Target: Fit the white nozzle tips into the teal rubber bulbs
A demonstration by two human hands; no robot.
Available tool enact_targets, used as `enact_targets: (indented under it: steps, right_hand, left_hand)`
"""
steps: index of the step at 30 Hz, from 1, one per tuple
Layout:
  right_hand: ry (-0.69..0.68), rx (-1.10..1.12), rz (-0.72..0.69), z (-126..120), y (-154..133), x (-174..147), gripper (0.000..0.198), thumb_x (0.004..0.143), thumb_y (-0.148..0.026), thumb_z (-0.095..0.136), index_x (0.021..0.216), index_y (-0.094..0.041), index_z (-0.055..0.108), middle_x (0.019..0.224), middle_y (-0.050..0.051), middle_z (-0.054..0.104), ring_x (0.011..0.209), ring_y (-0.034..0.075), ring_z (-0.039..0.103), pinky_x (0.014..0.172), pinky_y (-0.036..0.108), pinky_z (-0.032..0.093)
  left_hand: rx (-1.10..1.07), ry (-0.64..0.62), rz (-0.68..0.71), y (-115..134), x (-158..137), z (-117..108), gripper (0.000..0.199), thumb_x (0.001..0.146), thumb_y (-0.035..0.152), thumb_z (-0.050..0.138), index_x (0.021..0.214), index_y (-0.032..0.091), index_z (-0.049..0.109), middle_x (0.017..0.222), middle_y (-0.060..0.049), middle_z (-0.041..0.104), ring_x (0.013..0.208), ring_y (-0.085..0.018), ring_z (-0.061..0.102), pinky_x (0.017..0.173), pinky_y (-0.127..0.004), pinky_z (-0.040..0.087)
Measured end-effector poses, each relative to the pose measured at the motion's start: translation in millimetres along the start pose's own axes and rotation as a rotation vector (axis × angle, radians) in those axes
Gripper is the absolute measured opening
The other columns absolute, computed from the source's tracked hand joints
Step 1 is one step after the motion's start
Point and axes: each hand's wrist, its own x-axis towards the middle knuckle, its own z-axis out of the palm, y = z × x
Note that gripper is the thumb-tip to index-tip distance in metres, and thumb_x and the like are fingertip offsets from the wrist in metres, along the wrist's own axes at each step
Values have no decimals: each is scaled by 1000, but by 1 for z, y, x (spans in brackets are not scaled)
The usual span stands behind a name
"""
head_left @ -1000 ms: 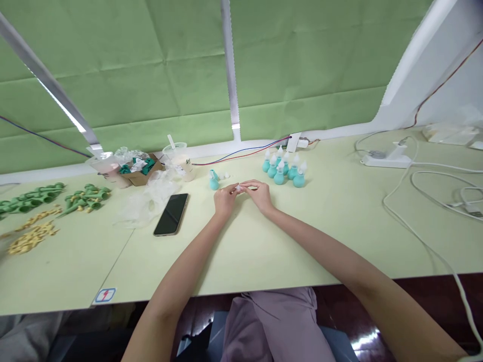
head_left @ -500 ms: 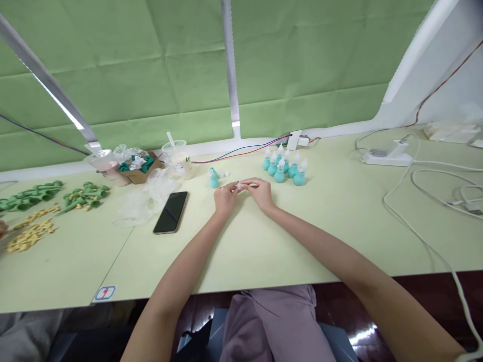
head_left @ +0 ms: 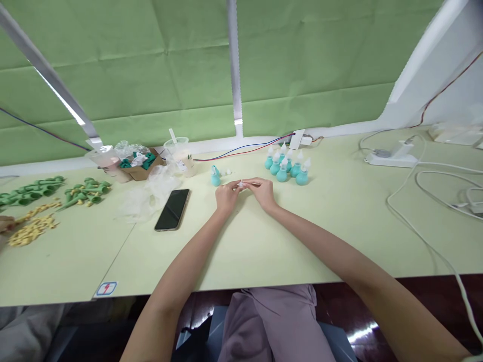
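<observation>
Between my two hands is a small white plastic piece [head_left: 241, 185], pale and pointed like the nozzles on the bulbs. My left hand [head_left: 227, 195] pinches it from the left, and the fingertips of my right hand [head_left: 262, 190] close on it from the right. Just beyond my left hand stands a turquoise bulb [head_left: 215, 179], with a few small white pieces [head_left: 226, 172] lying beside it. Farther right, several turquoise squeeze bulbs [head_left: 282, 173] with white pointed nozzles stand upright in a group.
A black phone [head_left: 172, 210] lies left of my arms, near a crumpled plastic bag [head_left: 151, 193], drink cups [head_left: 181, 156] and a cardboard box [head_left: 141, 172]. Green parts [head_left: 85, 192] and yellow pieces [head_left: 32, 230] lie far left, by another person's hand [head_left: 5, 223]. A power strip [head_left: 392, 158] with cables sits right.
Both my hands stay together on the small white piece, with barely any finger movement. The view has shifted slightly. At the far left, the other person's hand shows more by the yellow pieces.
</observation>
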Motion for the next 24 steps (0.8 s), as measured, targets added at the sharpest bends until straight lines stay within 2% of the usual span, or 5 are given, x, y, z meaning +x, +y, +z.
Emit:
enact_targets:
  steps: [7, 14, 17, 20, 24]
  right_hand:
    - [-16, 102, 137, -1, 4, 4, 19, 66, -34, 69, 76, -18, 73, 81, 6, 73, 80, 20, 67, 80, 33, 51]
    - [-74, 193, 241, -3, 10, 7, 21, 62, -36, 71, 73, -18, 72, 81, 5, 72, 83, 20, 65, 84, 33, 47]
    - [-40, 137, 211, -4, 15, 10, 23, 65, -38, 69, 75, -18, 71, 82, 5, 72, 85, 19, 65, 81, 32, 48]
    - [36, 36, 211, -6, 25, 17, 24, 69, -39, 65, 79, -18, 71, 86, 6, 72, 81, 18, 64, 72, 29, 49]
    - [13, -268, 191, -5, 31, 33, 17, 74, -33, 61, 80, -21, 71, 83, 3, 72, 69, 16, 62, 64, 27, 47]
  left_hand:
    - [66, 23, 32, -2, 1, 2, 26, 80, 32, 61, 104, 25, 68, 86, -2, 73, 78, -14, 66, 72, -23, 45]
    - [278, 11, 175, -5, 1, 2, 29, 83, 39, 56, 107, 26, 67, 79, -5, 70, 72, -15, 62, 70, -26, 42]
    - [316, 12, 227, -6, 3, 2, 31, 85, 37, 54, 111, 25, 65, 83, -6, 69, 78, -17, 60, 72, -26, 41]
    - [351, 6, 302, -8, 6, 1, 31, 88, 25, 49, 117, 22, 60, 89, -6, 68, 87, -18, 57, 73, -26, 41]
    - [371, -31, 287, -17, 11, -1, 34, 88, 13, 45, 119, 19, 57, 91, -6, 67, 89, -18, 55, 74, -26, 41]
